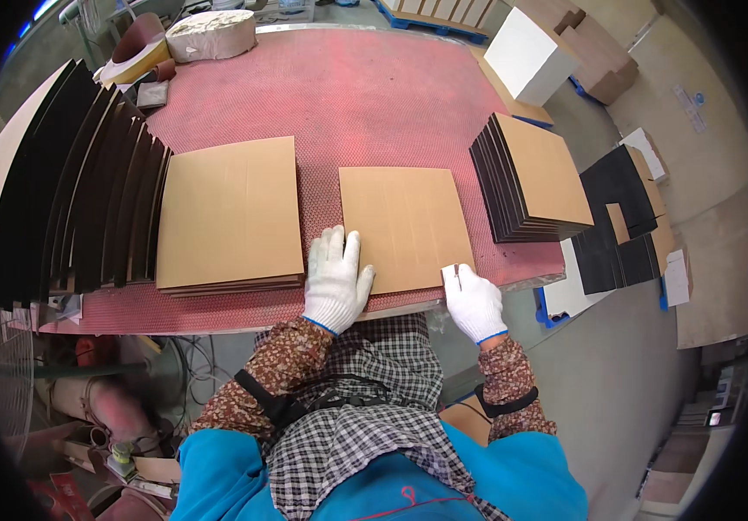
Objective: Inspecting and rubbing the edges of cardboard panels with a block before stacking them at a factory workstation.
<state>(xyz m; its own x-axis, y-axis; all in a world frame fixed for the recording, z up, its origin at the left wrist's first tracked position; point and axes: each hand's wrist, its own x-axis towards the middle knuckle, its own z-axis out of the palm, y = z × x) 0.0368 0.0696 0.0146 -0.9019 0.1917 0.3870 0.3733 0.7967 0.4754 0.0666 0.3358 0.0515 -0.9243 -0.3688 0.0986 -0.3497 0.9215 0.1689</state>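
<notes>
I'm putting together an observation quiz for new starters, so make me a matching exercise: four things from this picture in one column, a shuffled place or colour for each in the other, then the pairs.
Things
1. Left hand
2. Right hand
3. Table surface
4. Rightmost stack on the table

Places and colours
A. Tan on top, dark along the sides
B. At the left edge of the middle cardboard piece
C. Red
D. At that piece's near right corner

Pairs: 1-B, 2-D, 3-C, 4-A

Cardboard stacks [230, 208] on a red worktable [339, 95] suggest a workshop.
</notes>
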